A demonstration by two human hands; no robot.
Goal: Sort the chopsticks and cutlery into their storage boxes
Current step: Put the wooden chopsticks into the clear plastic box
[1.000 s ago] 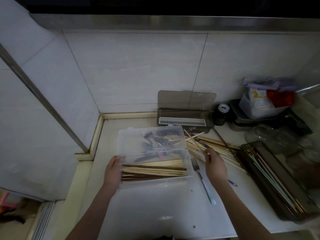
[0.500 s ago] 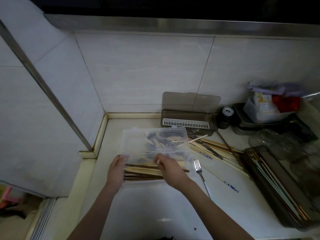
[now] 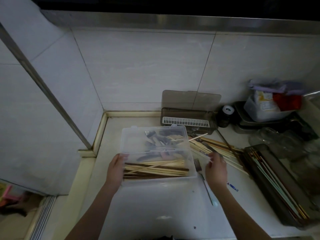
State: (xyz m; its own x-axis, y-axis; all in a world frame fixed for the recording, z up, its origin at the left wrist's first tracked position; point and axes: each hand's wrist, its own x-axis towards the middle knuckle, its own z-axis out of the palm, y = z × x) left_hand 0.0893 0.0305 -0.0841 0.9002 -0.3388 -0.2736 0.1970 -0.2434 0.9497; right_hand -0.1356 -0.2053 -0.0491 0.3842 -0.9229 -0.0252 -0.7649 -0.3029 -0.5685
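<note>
A clear plastic box (image 3: 155, 156) sits on the white countertop (image 3: 155, 205) near the middle of the view, its transparent lid (image 3: 154, 137) standing open at the 12 o'clock side. Inside it, pale and dark chopsticks (image 3: 155, 168) lie lengthwise along the near wall, with forks and other dark cutlery (image 3: 155, 141) seen through the lid behind them. The left hand (image 3: 115, 168) holds the box's 9 o'clock end, thumb hooked over the rim and fingers wrapped against the wall. The right hand (image 3: 216, 168) hovers at the box's 3 o'clock side, fingers loosely spread and gripping nothing, just above a loose pile of chopsticks (image 3: 218, 148) that fans out toward 2 o'clock. A fork (image 3: 200, 174) with a light handle lies on the counter between the box and the right hand, tines pointing to 12 o'clock. At 4 o'clock a long dark box (image 3: 277, 184) holds more chopsticks laid along its length. At 1 o'clock a brown box with a white slotted insert (image 3: 187, 121) stands against the tiled wall (image 3: 147, 70), its tinted lid upright. Farther toward 2 o'clock are a small dark jar (image 3: 225, 115), a metal tray (image 3: 247, 122) carrying packets, and clear glassware (image 3: 277, 139).
</note>
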